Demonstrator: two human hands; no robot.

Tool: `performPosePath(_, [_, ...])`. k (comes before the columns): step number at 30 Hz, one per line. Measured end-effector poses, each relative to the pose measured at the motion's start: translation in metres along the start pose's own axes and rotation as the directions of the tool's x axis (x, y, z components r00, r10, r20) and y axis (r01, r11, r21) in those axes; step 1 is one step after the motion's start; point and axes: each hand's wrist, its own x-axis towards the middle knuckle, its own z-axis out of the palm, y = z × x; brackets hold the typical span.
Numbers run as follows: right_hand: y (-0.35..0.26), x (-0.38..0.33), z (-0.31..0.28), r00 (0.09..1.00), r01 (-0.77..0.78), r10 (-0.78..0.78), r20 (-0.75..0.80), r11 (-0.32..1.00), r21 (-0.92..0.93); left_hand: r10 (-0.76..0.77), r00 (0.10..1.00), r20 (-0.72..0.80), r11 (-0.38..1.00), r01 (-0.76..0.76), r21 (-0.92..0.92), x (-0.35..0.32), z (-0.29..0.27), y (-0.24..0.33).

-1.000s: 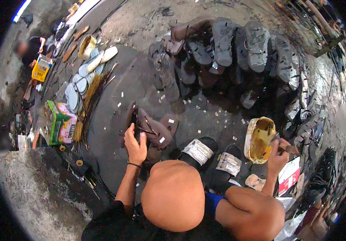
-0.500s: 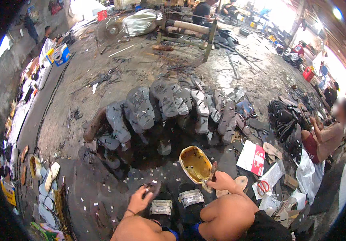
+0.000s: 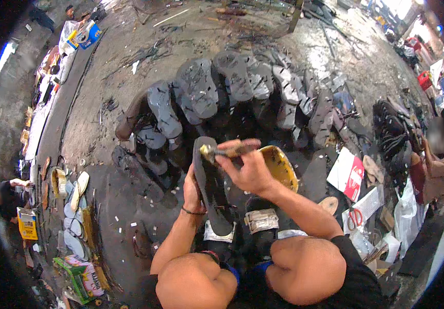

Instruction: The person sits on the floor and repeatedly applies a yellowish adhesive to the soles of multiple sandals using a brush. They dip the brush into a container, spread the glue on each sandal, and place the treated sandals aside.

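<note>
My left hand (image 3: 191,191) grips a long dark shoe sole (image 3: 212,193) by its left side, holding it in front of my knees. Closed around the handle of a brush (image 3: 241,148), my right hand (image 3: 248,170) is just right of the sole's upper end. The bristle end, with pale yellowish glue on it, meets the sole there. Partly behind my right hand stands a yellowish tub (image 3: 295,181) of amber glue, its left part hidden.
Grey and dark soles (image 3: 196,87) stand in an arc of piles beyond my hands. Red-handled scissors (image 3: 355,219), a red-and-white card (image 3: 346,175) and plastic bags lie on the right. Sandals (image 3: 80,188) and a green packet (image 3: 80,278) lie left; a person sits far right.
My right hand has brought the brush from the tub to the sole. My left hand has raised the sole from low on the left to the middle. The view has tilted downward.
</note>
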Motion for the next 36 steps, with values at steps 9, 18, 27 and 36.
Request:
performPosePath(9, [-0.013, 0.009, -0.002, 0.997, -0.017, 0.027, -0.07, 0.991, 0.129, 0.168, 0.986, -0.002, 0.981, -0.167, 0.101, -0.009, -0.006, -0.019])
performPosePath(18, [-0.02, 0.01, 0.004, 0.913, -0.322, 0.4, -0.085, 0.83, 0.455, 0.453, 0.889, -0.072, 0.886, -0.44, 0.146, 0.005, 0.002, -0.018])
performPosePath(27, [0.01, -0.002, -0.021, 0.669, -0.545, 0.671, 0.321, 0.149, 0.825, -0.303, 0.951, -0.065, 0.953, 0.3, -0.044, -0.098, -0.076, -0.025])
performPosePath(36, [-0.019, -0.014, 0.025, 0.97, -0.233, 0.216, 0.114, 0.956, 0.178, 0.177, 0.978, -0.111, 0.98, -0.185, -0.072, 0.0, -0.007, 0.033])
